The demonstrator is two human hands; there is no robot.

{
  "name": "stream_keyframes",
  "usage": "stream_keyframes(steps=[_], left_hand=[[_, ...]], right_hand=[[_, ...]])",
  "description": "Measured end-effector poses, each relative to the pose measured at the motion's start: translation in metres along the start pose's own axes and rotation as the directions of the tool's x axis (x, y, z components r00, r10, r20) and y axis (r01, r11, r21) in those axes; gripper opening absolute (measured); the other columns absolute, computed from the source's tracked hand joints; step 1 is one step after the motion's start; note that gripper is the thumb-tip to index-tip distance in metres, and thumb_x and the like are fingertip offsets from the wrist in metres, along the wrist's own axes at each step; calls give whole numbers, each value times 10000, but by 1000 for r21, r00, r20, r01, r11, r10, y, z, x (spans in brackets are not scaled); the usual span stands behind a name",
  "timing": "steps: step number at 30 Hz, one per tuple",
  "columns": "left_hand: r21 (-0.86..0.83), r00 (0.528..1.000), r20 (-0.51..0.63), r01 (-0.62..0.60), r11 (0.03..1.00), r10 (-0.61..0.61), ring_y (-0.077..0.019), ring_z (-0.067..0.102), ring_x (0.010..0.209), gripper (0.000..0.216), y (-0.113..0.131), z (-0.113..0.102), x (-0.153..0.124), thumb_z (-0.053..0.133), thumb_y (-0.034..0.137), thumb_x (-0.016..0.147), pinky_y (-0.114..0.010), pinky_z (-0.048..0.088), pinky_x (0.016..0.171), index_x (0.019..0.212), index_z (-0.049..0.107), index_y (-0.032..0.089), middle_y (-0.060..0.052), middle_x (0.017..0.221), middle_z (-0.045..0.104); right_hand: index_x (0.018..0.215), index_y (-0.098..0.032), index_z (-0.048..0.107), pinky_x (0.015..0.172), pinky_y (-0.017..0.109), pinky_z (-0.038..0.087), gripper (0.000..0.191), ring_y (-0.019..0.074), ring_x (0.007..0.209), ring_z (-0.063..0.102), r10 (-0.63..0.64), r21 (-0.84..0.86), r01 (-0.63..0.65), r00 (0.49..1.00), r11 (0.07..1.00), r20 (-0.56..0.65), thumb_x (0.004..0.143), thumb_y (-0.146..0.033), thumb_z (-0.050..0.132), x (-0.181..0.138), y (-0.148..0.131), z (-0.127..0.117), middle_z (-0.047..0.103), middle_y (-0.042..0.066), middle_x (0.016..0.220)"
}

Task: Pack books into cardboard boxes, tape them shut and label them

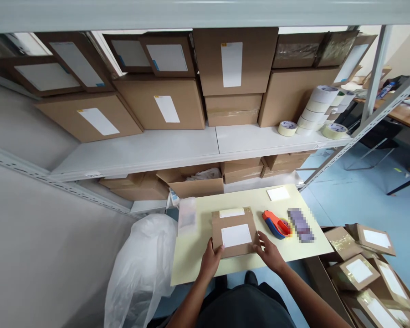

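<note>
A flat brown cardboard parcel (234, 232) with a white label lies on a pale yellow table (198, 259). My left hand (210, 262) grips its near left corner, thumb on top. On the near right corner rests my right hand (268, 253), its fingers curled against the edge. An orange and blue tape dispenser (276, 224) lies just right of the parcel. A white slip (278, 193) sits at the table's far right corner.
A clear plastic box (187, 214) stands at the table's left edge, above a white plastic bag (140, 269). Grey shelving (177, 148) behind holds several labelled cardboard boxes and tape rolls (319, 111). A large box of finished parcels (369, 273) sits at the right.
</note>
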State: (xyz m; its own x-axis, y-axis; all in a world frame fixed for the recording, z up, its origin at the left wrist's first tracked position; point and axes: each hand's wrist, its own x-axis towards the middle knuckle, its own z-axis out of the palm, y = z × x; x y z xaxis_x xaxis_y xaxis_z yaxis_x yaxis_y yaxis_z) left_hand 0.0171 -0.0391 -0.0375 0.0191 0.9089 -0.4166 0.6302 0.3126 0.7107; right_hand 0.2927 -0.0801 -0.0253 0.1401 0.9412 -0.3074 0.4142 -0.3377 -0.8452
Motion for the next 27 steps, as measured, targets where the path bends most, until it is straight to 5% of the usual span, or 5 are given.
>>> stream_keyframes(steps=[6,12,18,22,27], left_hand=[[-109,999,16,-27,994,29,-274,614,1279,646,8,-6,-6,539,430,887,-372,498,1028,1466,426,167,-142,1420,618],[-50,969,-160,-196,979,186,-260,470,1426,681,2,-13,-10,540,281,861,-426,401,1160,1512,369,178,-131,1544,492],[-138,977,-27,-214,967,212,-168,583,1318,708,-9,-6,-15,372,31,758,-389,457,1128,1435,462,217,-69,1411,627],[-121,980,-17,-198,973,197,-178,651,1217,616,-6,-14,-10,395,47,784,-380,499,1077,1355,547,224,-68,1334,680],[47,958,-145,-243,969,248,-188,698,1028,276,27,-54,7,446,246,950,-335,533,938,1098,678,235,-51,1117,751]], right_hand=[[1316,-227,545,877,445,598,561,269,968,738,-34,-134,28,999,991,-41,774,-368,577,11,-1,7,699,133,1247],[1234,-206,578,940,473,575,472,303,1090,712,-114,-10,113,986,994,-122,811,-402,510,10,-14,-7,718,146,1211],[1191,-254,631,905,434,577,483,300,1017,742,-17,-32,15,997,999,-74,729,-339,520,3,-6,-16,761,99,1154],[1214,-242,651,826,429,584,513,298,883,763,17,-68,-20,998,997,-57,735,-357,509,1,5,-14,781,105,1079],[1155,-215,682,821,429,590,467,291,889,763,89,-18,-97,960,995,-267,813,-485,513,4,-3,-28,784,115,1055]])
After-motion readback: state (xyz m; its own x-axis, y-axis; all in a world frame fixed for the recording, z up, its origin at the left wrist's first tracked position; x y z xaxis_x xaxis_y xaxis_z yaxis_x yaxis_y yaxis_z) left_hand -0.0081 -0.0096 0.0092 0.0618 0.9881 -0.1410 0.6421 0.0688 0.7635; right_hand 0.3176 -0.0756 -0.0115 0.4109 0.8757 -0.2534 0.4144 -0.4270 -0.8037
